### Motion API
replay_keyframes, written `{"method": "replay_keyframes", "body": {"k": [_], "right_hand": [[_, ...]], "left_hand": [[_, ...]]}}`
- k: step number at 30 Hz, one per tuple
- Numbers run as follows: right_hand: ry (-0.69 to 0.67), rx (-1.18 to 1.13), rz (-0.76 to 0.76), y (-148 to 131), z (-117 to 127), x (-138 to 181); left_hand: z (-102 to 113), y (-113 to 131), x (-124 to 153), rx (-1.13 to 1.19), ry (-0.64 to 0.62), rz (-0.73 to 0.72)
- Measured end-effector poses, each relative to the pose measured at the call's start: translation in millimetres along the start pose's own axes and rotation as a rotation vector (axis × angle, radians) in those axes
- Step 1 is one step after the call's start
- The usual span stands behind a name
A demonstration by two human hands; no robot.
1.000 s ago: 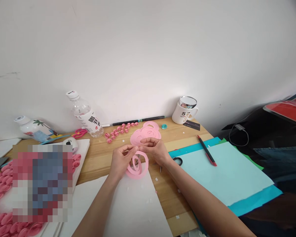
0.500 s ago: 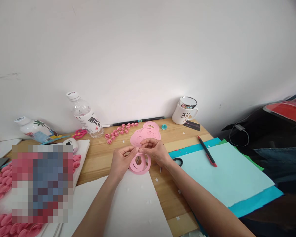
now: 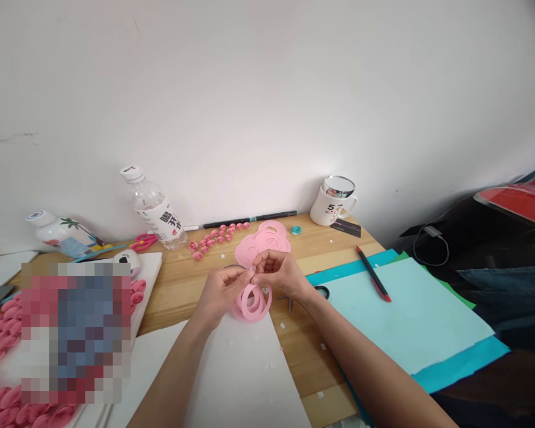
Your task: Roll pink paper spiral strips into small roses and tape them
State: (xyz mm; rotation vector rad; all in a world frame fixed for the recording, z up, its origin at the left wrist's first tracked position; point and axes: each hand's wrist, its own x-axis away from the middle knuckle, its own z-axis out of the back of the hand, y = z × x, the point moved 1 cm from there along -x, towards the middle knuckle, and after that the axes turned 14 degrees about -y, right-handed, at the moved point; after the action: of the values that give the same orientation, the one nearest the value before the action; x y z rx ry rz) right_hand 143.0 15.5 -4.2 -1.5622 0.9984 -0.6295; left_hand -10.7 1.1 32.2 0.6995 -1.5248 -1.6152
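A pink paper spiral point(image 3: 251, 318) dangles in loose loops below my fingertips, over a white sheet point(image 3: 249, 374). My left hand point(image 3: 223, 291) pinches its upper end between thumb and forefinger. Close against it, my right hand point(image 3: 279, 273) is also closed in a pinch on the upper end of the strip. The exact spot between the fingertips is mostly hidden. Just beyond my hands lie more pink paper spirals point(image 3: 267, 241), flat and overlapping. Several small rolled pink paper roses point(image 3: 210, 241) rest to their left, and a teal paper coil point(image 3: 296, 230) to their right.
A clear water bottle point(image 3: 158, 214) and a white mug point(image 3: 334, 201) stand by the wall. Scissors point(image 3: 323, 292) lie right of my hands, partly hidden. A red-and-black pen point(image 3: 373, 273) rests on pale blue paper point(image 3: 410, 321). Pink roses point(image 3: 9, 339) cover a board at left.
The pink spiral hangs slightly lower and its loops have shifted and turned. My fingertips have moved a little while staying pinched close together.
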Motion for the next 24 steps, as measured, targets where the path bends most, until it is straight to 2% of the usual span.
{"method": "replay_keyframes", "body": {"k": [6, 12, 15, 19, 21, 24], "right_hand": [[-0.094, 0.008, -0.011, 1, -2, 0], [-0.197, 0.067, -0.053, 3, -9, 2], [-0.198, 0.086, -0.065, 3, -13, 3], [-0.072, 0.082, -0.019, 6, -17, 3], [-0.008, 0.071, 0.016, 6, -17, 1], [0.015, 0.068, 0.043, 5, -15, 0]], "left_hand": [[0, -1, 1, -0.011, -0.094, 0.014], [0, -4, 3, 0.108, -0.250, 0.083], [1, -5, 3, 0.123, -0.260, 0.124], [-1, -4, 0, 0.014, -0.130, 0.101], [-2, -3, -1, -0.032, -0.005, 0.070], [-3, -2, -1, -0.048, 0.171, 0.025]]}}
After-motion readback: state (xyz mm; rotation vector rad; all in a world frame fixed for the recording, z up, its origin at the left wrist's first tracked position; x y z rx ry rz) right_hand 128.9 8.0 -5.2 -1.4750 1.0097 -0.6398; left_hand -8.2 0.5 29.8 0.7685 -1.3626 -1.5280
